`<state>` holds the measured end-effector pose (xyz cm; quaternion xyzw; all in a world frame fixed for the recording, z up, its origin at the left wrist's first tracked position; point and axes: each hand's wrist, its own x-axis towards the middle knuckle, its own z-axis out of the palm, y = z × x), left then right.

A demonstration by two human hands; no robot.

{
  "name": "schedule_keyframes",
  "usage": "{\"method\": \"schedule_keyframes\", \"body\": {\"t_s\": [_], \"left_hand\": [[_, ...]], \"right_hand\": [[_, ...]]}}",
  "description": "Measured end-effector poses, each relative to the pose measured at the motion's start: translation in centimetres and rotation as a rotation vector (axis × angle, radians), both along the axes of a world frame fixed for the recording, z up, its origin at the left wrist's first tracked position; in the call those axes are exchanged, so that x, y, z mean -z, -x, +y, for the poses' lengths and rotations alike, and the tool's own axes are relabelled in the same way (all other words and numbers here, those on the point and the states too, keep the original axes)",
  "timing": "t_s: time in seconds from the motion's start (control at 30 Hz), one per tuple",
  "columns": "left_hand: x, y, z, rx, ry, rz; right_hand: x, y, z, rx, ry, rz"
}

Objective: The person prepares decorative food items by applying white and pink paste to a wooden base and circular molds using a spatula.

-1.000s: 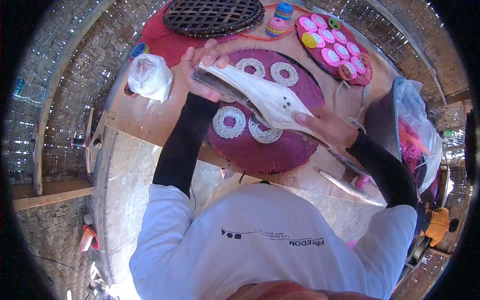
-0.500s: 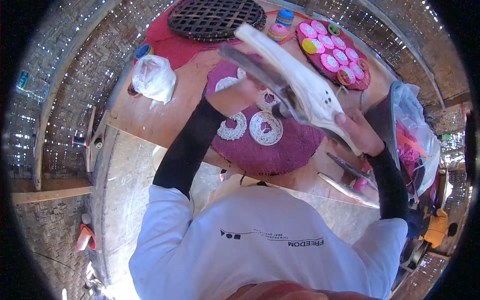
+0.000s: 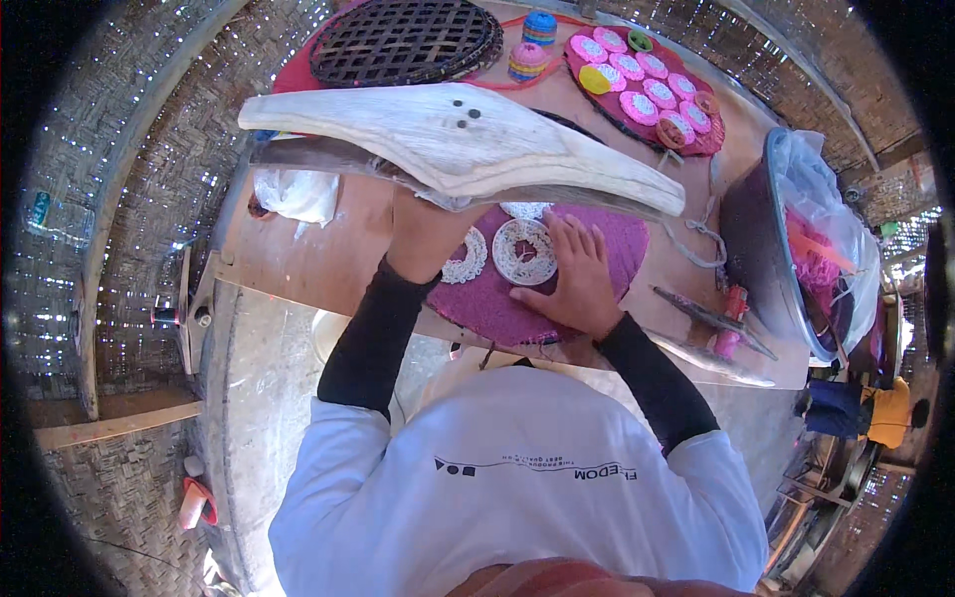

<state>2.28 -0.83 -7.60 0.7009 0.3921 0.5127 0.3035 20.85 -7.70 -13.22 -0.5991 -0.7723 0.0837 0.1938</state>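
A long, whitish, wood-like piece, wide in the middle with tapering ends and several dark spots, is held up crosswise above the table. My left hand grips it from beneath, its fingers hidden behind the piece. My right hand is open, fingers spread, at the right edge of a round white lacy piece with a raised rim. That piece lies on a round purple cloth mat. Left of it rests another white lacy ring, and a third lacy piece shows partly behind.
Pink-and-white crocheted rounds lie on a red mat at the far right. A dark woven tray and yarn balls sit at the back. A plastic bag is at left; a bucket and wooden sticks are at right.
The long whitish piece has swung from a steep slant to nearly level and moved left. My right hand has let go of it and come down beside the round lacy piece.
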Motion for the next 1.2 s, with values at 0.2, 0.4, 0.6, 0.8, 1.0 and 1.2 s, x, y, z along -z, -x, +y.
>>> {"method": "schedule_keyframes", "body": {"t_s": [0.2,0.4,0.6,0.8,1.0,1.2], "left_hand": [[1.0,0.9,0.0,0.092,0.084,-0.070],[-0.2,1.7,-0.3,0.183,0.132,-0.158],[0.3,2.3,0.0,0.226,0.179,-0.180],[0.6,2.2,-0.3,0.265,0.276,-0.234],[0.7,2.3,-0.9,0.284,0.312,-0.325],[-0.1,1.0,-1.6,0.251,-0.007,0.050]], "right_hand": [[1.3,0.9,0.0,0.073,-0.044,-0.016],[-0.9,-1.0,0.6,-0.032,0.156,0.243],[-2.3,1.3,-1.8,-0.400,0.174,0.102],[-1.6,2.0,-2.2,-0.423,0.196,0.082],[-0.2,-1.3,-2.7,-0.191,0.296,0.471],[-11.1,-4.3,-0.9,-0.414,0.749,1.208]]}}
